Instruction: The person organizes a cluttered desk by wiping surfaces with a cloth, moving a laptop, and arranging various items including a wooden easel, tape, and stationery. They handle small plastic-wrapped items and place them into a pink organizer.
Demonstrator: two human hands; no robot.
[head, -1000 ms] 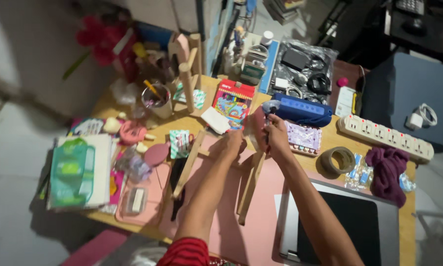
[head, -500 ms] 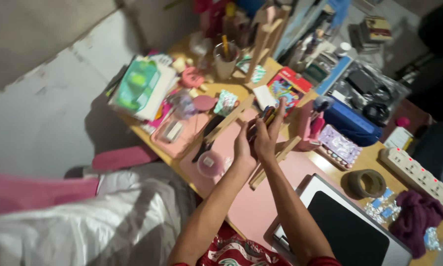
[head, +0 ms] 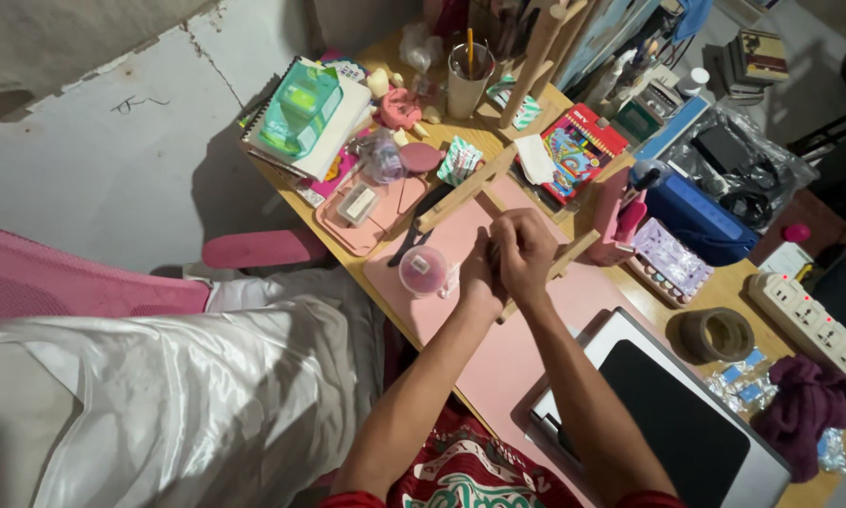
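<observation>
My left hand (head: 478,275) and my right hand (head: 526,246) are pressed together in closed fists above the pink desk mat (head: 498,362). A slim dark item (head: 492,250) shows only as a sliver between them; the rest is hidden by my fingers. A small round clear container (head: 424,271) sits on the mat just left of my left hand. A wooden easel frame (head: 461,193) lies flat under and behind my hands.
A laptop (head: 677,423) lies at the right. A tape roll (head: 717,334), power strip (head: 818,320), purple cloth (head: 804,404), blue case (head: 691,221), coloured pencil box (head: 581,150), brush cup (head: 468,80), notebooks (head: 305,113) and pink tray (head: 367,202) crowd the desk. White fabric (head: 159,395) covers my lap.
My hands came back from the pink stand toward me, carrying thin sticks, and closed into fists over the mat. The view swung left, showing the floor and my lap.
</observation>
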